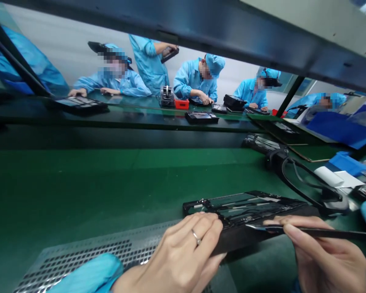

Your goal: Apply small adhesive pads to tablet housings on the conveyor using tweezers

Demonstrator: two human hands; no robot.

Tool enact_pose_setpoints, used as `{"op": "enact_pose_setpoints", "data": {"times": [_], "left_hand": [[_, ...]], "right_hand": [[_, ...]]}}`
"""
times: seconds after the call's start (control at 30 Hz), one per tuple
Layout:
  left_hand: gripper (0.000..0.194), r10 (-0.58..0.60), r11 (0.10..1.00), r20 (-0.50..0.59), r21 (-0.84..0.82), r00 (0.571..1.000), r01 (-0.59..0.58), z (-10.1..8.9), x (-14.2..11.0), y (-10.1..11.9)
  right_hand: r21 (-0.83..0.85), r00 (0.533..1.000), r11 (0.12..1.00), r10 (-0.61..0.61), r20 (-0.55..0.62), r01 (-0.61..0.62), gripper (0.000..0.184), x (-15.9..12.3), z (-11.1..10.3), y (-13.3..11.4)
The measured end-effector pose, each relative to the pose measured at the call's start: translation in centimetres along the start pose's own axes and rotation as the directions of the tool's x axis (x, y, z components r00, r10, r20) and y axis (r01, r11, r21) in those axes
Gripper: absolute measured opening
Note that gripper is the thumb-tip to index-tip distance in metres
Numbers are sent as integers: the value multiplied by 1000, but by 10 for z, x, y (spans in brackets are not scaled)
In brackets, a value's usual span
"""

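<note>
The only camera sits on the person's head and looks forward and down across the green counter (pixel 94 175). The left hand (pixel 183 248) and right hand (pixel 332 248) are very near; the co-workers (pixel 189 75), seen below a slanting beam (pixel 201 34), are far.

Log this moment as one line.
left hand: gripping black device | right hand: holding slim tool, tip by device's near edge

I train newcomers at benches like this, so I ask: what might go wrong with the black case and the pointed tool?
1. The right hand holds the pointed tool with its tip close to the edge of the black case; a slip might scratch it or snag the parts inside.
2. The left hand grips the case with fingers close to those parts, so they could press on something.
</note>
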State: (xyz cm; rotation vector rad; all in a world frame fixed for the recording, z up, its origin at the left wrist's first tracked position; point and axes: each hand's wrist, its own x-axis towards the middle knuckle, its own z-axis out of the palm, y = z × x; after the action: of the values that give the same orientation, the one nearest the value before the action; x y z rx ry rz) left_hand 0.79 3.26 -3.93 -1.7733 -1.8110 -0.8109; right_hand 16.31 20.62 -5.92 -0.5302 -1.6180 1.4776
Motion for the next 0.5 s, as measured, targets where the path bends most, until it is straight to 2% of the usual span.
{"op": "enact_pose_setpoints", "data": {"times": [0.1, 0.2, 0.33, 0.5], "left_hand": [[26, -7, 1000, 11, -26, 1000, 8, 0, -1, 0], [26, -21, 999, 25, -36, 999, 22, 1, -3, -1], [22, -16, 1000, 24, -2, 1000, 16, 2, -5, -1], [22, -16, 1000, 35, 17, 999, 15, 2, -7, 1]], "right_hand": [[-4, 998, 998, -67, 17, 67, 11, 1, 1, 5], [-4, 995, 997, -82, 54, 82, 12, 2, 3, 7], [-17, 994, 997, -67, 91, 69, 14, 2, 3, 10], [-56, 994, 996, -68, 82, 73, 13, 1, 0, 15]]}}
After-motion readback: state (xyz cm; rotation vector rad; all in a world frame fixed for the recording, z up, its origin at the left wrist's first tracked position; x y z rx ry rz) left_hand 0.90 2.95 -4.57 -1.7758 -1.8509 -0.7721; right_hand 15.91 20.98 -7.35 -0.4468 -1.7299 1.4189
